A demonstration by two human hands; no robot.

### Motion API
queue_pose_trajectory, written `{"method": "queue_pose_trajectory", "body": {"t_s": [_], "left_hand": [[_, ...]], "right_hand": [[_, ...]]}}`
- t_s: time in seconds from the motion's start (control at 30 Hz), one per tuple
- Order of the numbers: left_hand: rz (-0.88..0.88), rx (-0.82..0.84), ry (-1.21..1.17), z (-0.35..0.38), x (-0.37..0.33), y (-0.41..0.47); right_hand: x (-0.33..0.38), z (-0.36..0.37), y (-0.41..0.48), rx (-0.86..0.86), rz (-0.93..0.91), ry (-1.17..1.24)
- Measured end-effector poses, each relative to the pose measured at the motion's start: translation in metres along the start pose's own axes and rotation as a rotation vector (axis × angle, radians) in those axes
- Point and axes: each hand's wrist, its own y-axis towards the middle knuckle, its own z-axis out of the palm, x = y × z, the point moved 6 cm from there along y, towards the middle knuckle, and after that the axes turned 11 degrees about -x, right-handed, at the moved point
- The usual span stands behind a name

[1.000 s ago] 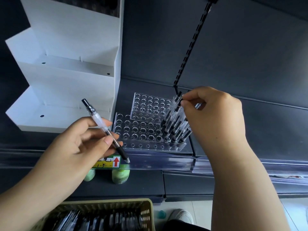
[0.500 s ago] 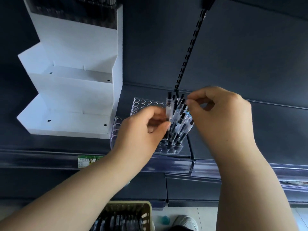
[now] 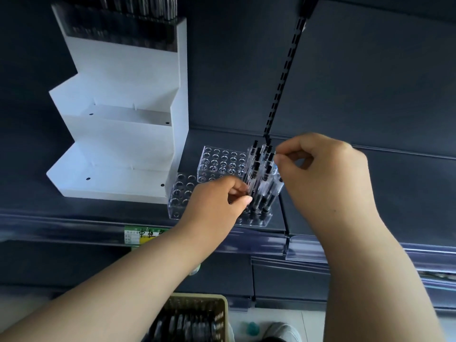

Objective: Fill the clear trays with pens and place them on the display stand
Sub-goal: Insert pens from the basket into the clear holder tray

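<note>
A clear stepped tray (image 3: pixel 183 193) with rows of round holes sits on the dark shelf. Several clear pens with black tips (image 3: pixel 261 174) stand in the holes at its right end. My left hand (image 3: pixel 217 203) pinches the barrel of one pen low down at the left side of that cluster. My right hand (image 3: pixel 320 174) hovers to the right, thumb and forefinger pinching the top of a pen. The white stepped display stand (image 3: pixel 118 144) stands to the left of the tray, with dark pens filling its top tier.
A tan woven basket (image 3: pixel 197 319) holding more pens is below, near the floor. A black slotted upright (image 3: pixel 283 75) runs up the dark back panel behind the tray. A green and yellow price label (image 3: pixel 143 234) is on the shelf's clear front rail.
My left hand carried its pen from the left over to the cluster and now holds it lower among the standing pens. My right hand stayed at the pen tops.
</note>
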Motion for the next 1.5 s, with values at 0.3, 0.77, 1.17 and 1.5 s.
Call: {"method": "queue_pose_trajectory", "body": {"t_s": [0.3, 0.77, 1.17, 1.5], "left_hand": [[0.054, -0.010, 0.139, -0.025, 0.005, -0.011], [0.468, 0.072, 0.619, -0.101, 0.036, -0.127], [-0.080, 0.267, 0.650, -0.107, 0.150, -0.206], [-0.339, 0.377, 0.645, -0.087, 0.199, -0.221]], "right_hand": [[0.006, -0.001, -0.011, -0.005, -0.046, 0.006], [0.032, 0.032, -0.127, 0.250, -0.135, -0.051], [0.013, 0.109, -0.273, 0.887, 0.015, -0.419], [0.007, 0.142, -0.306, 1.020, 0.196, -0.322]]}}
